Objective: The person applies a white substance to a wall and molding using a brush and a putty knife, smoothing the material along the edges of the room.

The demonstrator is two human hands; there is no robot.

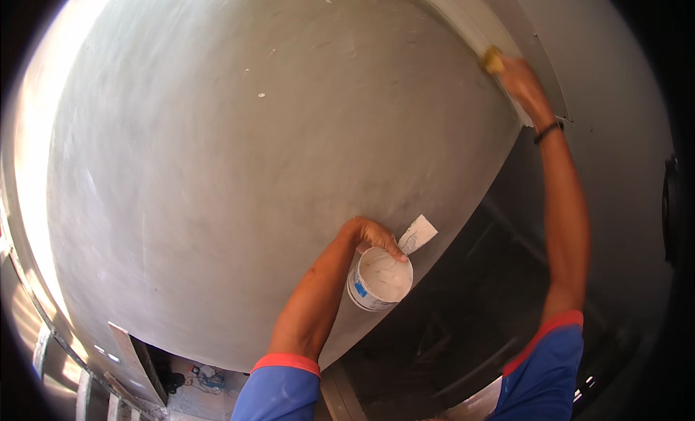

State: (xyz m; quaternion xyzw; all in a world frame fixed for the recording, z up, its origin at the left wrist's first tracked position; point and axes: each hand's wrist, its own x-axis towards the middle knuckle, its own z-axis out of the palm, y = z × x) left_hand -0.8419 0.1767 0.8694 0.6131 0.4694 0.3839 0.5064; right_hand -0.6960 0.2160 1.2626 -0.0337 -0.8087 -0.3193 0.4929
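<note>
My left hand (378,239) grips the rim of a small white plastic tub (374,300), with the thumb over the edge. Inside the tub is pale, creamy filler (386,274). A putty knife blade (418,234), smeared with filler, sticks out beside the same hand; its handle is hidden. At the upper right, my right hand (522,87) holds a yellow hand tool (492,60) against a pale strip (478,19) along the grey panel's edge. Motion blurs this tool, so its exact kind is unclear.
A broad grey panel (260,166) with light specks fills the middle. Beyond the strip stands a grey wall (602,95) with small holes. A dark glossy area (461,290) lies lower right. Cables and tools (206,378) lie on the floor lower left, near a board (138,361).
</note>
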